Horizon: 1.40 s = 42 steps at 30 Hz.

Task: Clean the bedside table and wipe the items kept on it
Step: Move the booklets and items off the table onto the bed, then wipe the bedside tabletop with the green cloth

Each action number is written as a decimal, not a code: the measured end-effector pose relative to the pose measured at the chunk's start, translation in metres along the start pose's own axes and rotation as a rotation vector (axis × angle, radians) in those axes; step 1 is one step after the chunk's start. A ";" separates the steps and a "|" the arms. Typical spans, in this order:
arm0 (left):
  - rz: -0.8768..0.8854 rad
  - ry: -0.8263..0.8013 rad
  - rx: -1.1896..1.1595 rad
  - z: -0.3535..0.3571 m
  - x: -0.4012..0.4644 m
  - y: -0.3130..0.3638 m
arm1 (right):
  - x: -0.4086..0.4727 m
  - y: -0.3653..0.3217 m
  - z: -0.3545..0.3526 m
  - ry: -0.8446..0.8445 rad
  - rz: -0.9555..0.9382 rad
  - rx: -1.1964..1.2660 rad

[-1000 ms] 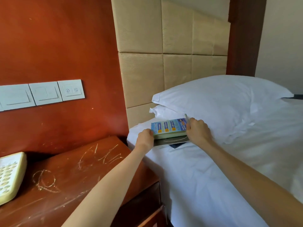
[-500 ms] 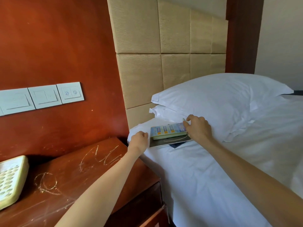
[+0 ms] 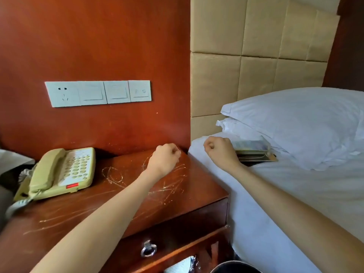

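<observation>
Table (image 3: 122, 196) at near left, scratched and smeared, phone (image 3: 61, 172) on its far-left part; booklets (image 3: 254, 150) aside on bed (image 3: 295, 194). Left hand (image 3: 165, 158), right hand (image 3: 220, 150): curled, holding nothing. Fetch cloth; wipe bare top first, lifting phone afterwards.

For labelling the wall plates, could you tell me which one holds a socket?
The leftmost plate: it alone has plug holes, while the three others bear switches.

Head camera looks forward and down, close over bedside table (image 3: 65, 223) and bed (image 3: 295, 194).
</observation>
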<state>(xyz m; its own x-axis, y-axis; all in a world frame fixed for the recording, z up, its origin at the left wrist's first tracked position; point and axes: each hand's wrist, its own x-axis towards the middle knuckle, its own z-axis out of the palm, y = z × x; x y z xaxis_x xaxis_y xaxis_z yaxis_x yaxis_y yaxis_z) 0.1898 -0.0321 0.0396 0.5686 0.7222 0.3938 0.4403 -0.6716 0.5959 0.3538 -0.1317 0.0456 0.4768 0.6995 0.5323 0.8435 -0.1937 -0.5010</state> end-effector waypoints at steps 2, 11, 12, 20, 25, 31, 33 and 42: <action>-0.001 0.021 0.091 -0.022 -0.018 -0.017 | -0.006 -0.020 0.019 -0.012 -0.044 0.030; -0.039 0.108 0.175 -0.092 -0.082 -0.072 | -0.057 -0.087 0.078 -0.023 -0.091 0.303; -0.037 0.122 0.167 -0.095 -0.088 -0.075 | -0.062 -0.092 0.081 -0.035 -0.087 0.332; 0.075 0.245 0.068 -0.076 -0.143 -0.075 | -0.111 -0.099 0.077 -0.031 -0.115 0.487; 0.180 0.330 0.057 -0.048 -0.169 -0.060 | -0.140 -0.078 0.063 -0.007 -0.093 0.510; 0.215 0.249 -0.113 0.000 -0.198 -0.046 | -0.185 -0.035 0.057 -0.038 0.024 0.539; 0.178 0.222 -0.179 0.013 -0.204 -0.042 | -0.200 -0.018 0.061 -0.065 0.074 0.534; -0.046 -0.171 -0.405 0.088 -0.231 -0.056 | -0.264 0.050 0.091 -0.239 0.200 0.404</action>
<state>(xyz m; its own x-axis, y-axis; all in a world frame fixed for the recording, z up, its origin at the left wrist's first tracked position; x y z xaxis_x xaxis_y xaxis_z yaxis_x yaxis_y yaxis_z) 0.0944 -0.1759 -0.1467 0.6769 0.6891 0.2588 0.1793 -0.4954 0.8500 0.2480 -0.2637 -0.1822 0.5096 0.8228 0.2514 0.5560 -0.0920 -0.8261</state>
